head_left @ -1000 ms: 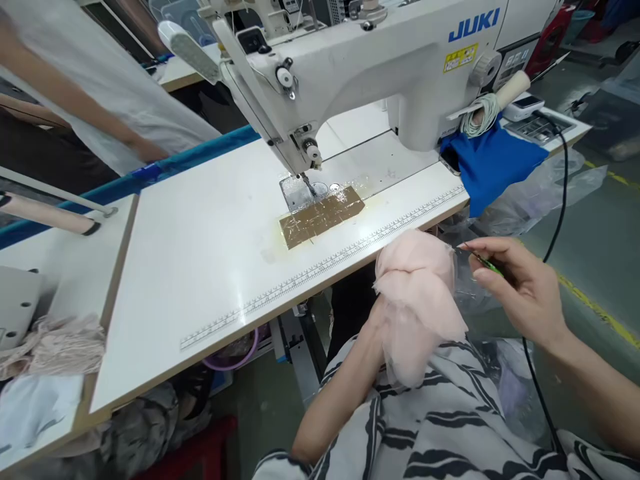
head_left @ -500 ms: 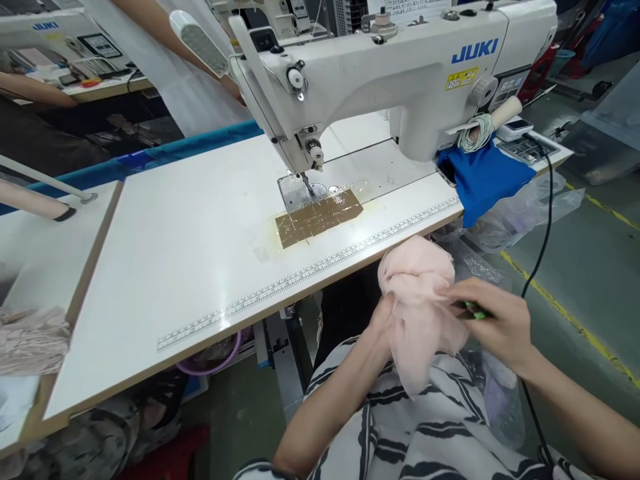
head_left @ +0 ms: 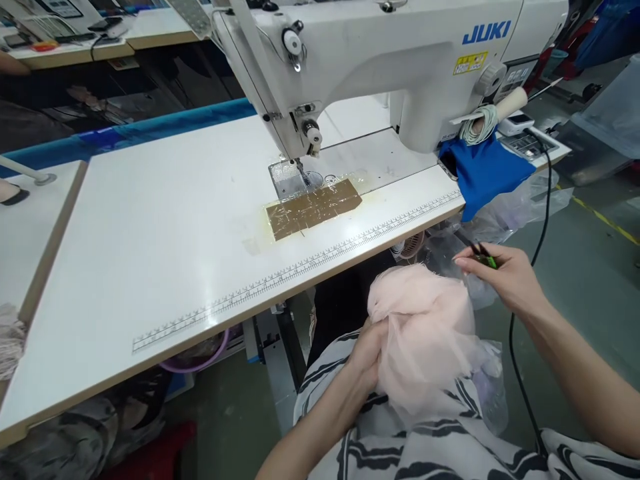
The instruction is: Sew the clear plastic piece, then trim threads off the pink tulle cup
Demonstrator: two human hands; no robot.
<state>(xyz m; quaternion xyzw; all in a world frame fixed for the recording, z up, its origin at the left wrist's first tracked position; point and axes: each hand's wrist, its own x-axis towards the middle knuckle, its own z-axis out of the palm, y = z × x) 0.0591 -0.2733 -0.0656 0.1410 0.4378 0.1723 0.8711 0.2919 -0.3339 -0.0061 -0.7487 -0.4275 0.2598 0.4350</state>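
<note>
Sheer pale pink fabric (head_left: pixel 425 333) lies bunched over my lap, in front of the table edge. My left hand (head_left: pixel 370 350) is closed on its left side, with the fingers partly hidden in the folds. To the right of the fabric and apart from it, my right hand (head_left: pixel 505 270) is closed around small thread snips (head_left: pixel 487 257) with dark blades and a bit of green. Beyond the table edge stands a white sewing machine (head_left: pixel 360 67), its needle area over a metal plate (head_left: pixel 293 180).
A ruler strip (head_left: pixel 300 273) runs along the front of the white table (head_left: pixel 165 220). Brown tape (head_left: pixel 315 208) is stuck before the needle plate. Blue cloth (head_left: pixel 487 173) hangs off the right corner, near a cord (head_left: pixel 545 220). A purple-rimmed container (head_left: pixel 200 363) sits below.
My right hand has moved away from the fabric, up and to the right, with the snips. The pink fabric has spread wider in my left hand. The view has shifted; a person behind the machine is out of sight.
</note>
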